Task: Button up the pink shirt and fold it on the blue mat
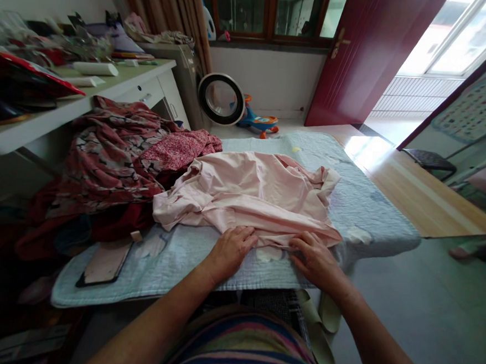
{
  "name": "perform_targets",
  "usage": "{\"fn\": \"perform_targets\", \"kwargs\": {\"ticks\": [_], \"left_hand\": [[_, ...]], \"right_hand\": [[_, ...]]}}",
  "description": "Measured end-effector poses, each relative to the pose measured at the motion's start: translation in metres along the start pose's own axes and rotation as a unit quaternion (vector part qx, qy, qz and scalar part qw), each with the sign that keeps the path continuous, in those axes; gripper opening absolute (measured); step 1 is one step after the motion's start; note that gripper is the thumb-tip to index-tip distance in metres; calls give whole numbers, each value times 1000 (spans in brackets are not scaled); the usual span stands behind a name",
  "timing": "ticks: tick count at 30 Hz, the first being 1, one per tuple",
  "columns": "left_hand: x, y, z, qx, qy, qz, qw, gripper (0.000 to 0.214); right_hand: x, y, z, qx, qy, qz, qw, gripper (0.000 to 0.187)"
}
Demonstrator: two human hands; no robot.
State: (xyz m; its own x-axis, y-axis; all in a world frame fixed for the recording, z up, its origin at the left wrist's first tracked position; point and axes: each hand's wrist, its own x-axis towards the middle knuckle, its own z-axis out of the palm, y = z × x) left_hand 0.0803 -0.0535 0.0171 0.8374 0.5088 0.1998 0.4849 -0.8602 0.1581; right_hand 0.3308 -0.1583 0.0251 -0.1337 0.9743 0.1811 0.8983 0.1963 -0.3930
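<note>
A pale pink garment (250, 193) lies crumpled on a light blue quilted pad (370, 207). My left hand (232, 248) rests on the garment's near hem, fingers curled and pinching the fabric. My right hand (315, 256) grips the same hem a little to the right, fingers bent onto the cloth. Both hands sit at the near edge of the pad.
A heap of red patterned clothes (120, 157) lies at the pad's left end, with a phone (106, 261) in front of it. A cluttered white desk (120, 85) stands at the left. Slippers (320, 326) lie on the floor below. A round fan (221, 98) and a toy car (260, 122) stand by the far wall.
</note>
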Motion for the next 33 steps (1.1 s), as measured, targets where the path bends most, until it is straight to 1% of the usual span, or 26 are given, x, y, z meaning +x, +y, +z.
{"fn": "perform_targets", "kwargs": {"ticks": [3,6,8,10,12,13,15,16,17,18,20,22,23,26,28,31,33], "left_hand": [[6,-8,4,-21,17,11,1000,24],[9,-16,4,-96,61,15,993,20],[8,-19,2,-172,90,-12,981,18],[7,-20,1,-245,116,-56,961,18],[4,-19,-1,-289,138,-91,943,17],[3,-18,-1,-294,150,-100,939,16],[-1,-16,0,-258,177,-103,944,14],[-2,-14,0,-221,183,-95,953,13],[-4,-12,0,-179,178,-80,964,14],[-6,-11,1,-138,161,-56,976,15],[-10,-7,0,-75,100,-1,992,20],[-11,-6,-1,-32,53,39,997,25],[-10,-5,-1,-12,45,48,998,27],[-6,-7,-1,34,51,65,996,26],[-3,-9,0,48,58,76,994,20],[-1,-9,1,46,74,81,993,18],[-2,-8,1,23,86,72,993,19]], "right_hand": [[2,10,8,15,5,16,1000,19],[4,18,1,45,43,17,998,21],[4,20,-9,61,65,14,996,20],[4,20,-18,78,76,15,994,18],[3,20,-23,98,77,21,992,16],[3,21,-24,107,73,26,991,17],[1,22,-24,117,55,32,991,19],[0,22,-24,114,39,33,992,19],[-1,22,-23,105,19,33,994,19],[-1,22,-22,92,-5,32,995,20],[-1,20,-22,65,-51,28,996,28],[0,17,-24,56,-89,10,994,35],[1,16,-25,57,-104,-3,993,38],[5,15,-31,56,-146,-50,986,38],[9,17,-36,52,-177,-70,980,33],[15,20,-43,54,-220,-87,970,21],[20,20,-47,54,-240,-90,965,18]]}}
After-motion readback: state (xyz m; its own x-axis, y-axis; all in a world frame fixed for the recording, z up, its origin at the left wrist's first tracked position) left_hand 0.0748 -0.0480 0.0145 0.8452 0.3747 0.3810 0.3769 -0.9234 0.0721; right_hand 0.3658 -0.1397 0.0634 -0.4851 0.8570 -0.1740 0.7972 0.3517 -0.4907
